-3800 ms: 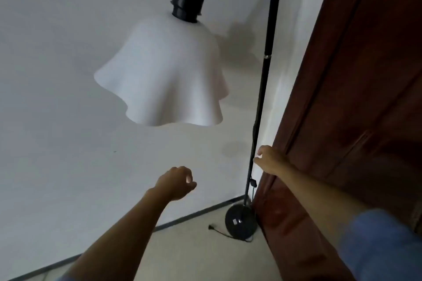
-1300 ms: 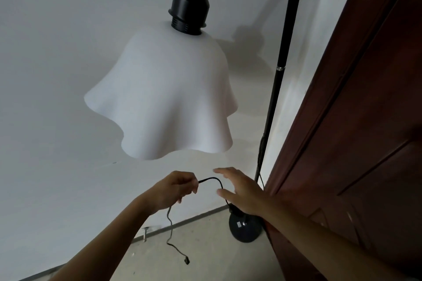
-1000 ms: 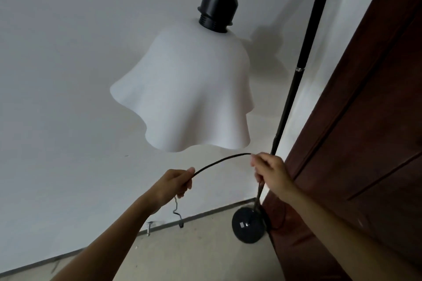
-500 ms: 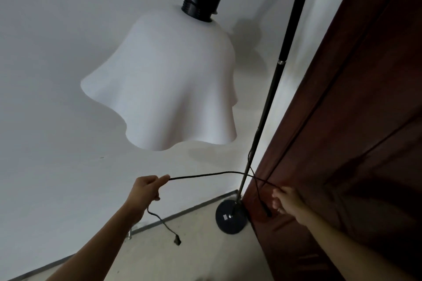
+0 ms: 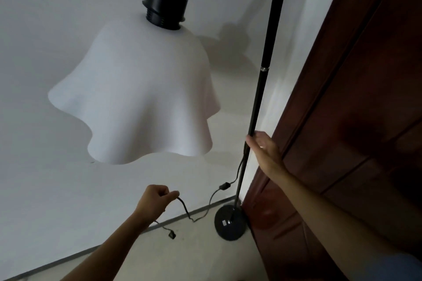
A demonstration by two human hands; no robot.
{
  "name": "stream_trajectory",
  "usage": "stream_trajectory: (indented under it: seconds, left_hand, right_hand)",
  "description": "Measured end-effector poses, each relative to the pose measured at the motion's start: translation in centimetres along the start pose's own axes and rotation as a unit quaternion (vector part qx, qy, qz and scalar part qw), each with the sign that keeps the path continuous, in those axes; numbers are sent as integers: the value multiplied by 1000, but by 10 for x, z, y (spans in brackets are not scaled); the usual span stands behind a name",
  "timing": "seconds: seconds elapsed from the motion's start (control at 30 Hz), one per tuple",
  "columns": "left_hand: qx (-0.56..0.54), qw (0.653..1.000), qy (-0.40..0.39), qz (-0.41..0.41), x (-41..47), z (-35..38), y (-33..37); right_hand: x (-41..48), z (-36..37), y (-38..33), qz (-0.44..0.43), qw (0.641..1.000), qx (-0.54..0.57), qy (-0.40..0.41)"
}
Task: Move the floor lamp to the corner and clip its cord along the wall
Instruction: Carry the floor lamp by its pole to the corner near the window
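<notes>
At the left of the frame runs the white wall (image 5: 34, 166), with its dark baseboard (image 5: 68, 255) slanting up toward lower centre; this bare stretch is the open room where the cord could be clipped, and no clip shows there yet. Above it, at upper centre, the white ruffled shade (image 5: 141, 102) hangs wide and low, an edge to keep the arms under. At lower centre the left hand (image 5: 153, 203) is closed in a fist, pinching the black cord (image 5: 185, 210), which sags from it to the floor and rises past an inline switch (image 5: 224, 186) toward the pole; the plug (image 5: 171, 235) dangles below the wrist. Right of centre the lamp pole (image 5: 258, 98) stands on its round base (image 5: 229, 223) in the corner, tight against the brown door (image 5: 354, 121). The right hand (image 5: 265, 148) lies against the pole, fingers loosely open rather than wrapped. The lamp looks placed; the step in hand seems to be gathering cord, and next it likely needs drawing left along the baseboard, with little room on the door side.
</notes>
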State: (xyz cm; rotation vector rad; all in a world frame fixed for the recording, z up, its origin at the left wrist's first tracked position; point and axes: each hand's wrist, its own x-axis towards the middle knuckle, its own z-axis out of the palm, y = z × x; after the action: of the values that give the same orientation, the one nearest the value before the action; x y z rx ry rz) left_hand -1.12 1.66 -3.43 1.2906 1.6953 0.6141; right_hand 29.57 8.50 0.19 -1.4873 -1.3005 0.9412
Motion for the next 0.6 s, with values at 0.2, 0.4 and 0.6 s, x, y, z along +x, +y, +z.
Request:
stream_trajectory:
  seconds: [0.2, 0.4, 0.6]
  left_hand:
    - [-14, 997, 60, -51, -21, 15, -6]
    - [-31, 989, 112, -93, -56, 24, -5]
    - [-50, 978, 161, -120, -104, 5, -14]
  right_hand:
    - [38, 14, -50, -57, 989, 132, -33]
    - [46, 33, -59, -43, 983, 144, -103]
    - [13, 85, -86, -79, 974, 121, -174]
